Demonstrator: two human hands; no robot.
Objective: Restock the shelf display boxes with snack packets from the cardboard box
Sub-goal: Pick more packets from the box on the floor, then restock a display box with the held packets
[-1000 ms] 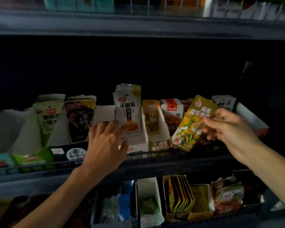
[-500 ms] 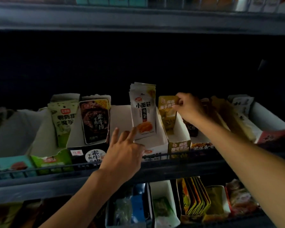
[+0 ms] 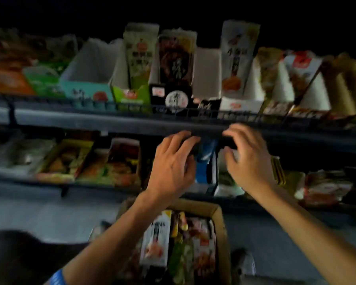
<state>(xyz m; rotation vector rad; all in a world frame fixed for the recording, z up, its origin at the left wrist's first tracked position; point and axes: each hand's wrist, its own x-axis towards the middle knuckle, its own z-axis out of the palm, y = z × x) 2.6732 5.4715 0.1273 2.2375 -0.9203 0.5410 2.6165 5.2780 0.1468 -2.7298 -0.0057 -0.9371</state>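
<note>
Two bare hands sit mid-frame, in front of the lower shelf. Left hand [image 3: 172,163]: fingers loosely spread and slightly bent, nothing held, back of hand toward camera. Right hand [image 3: 248,159]: same posture, fingers relaxed and apart, nothing in it. Hands are near each other but not touching; a blue packet [image 3: 203,161] on the lower shelf shows in the gap between them. Frame is motion-blurred, so whether any fingertip touches the shelf edge cannot be told.

Cardboard box [image 3: 219,214]: bottom centre of frame, below the forearms, flaps open, packed with upright snack packets. A white packet [image 3: 157,239] with orange print stands at its left side; green and red packets beside it.

Upper shelf [image 3: 111,122]: runs across the upper half, wire rail along its front. Display boxes stand in a row on it: a teal display box [image 3: 86,87] at upper left with its white interior showing, then a green display box [image 3: 132,93], then a black display box [image 3: 173,95] holding a dark packet, then a white display box [image 3: 240,103] holding a tall white packet [image 3: 235,58].

Lower shelf: trays of mixed packets at left, yellow packets [image 3: 278,171] right of the right hand.
</note>
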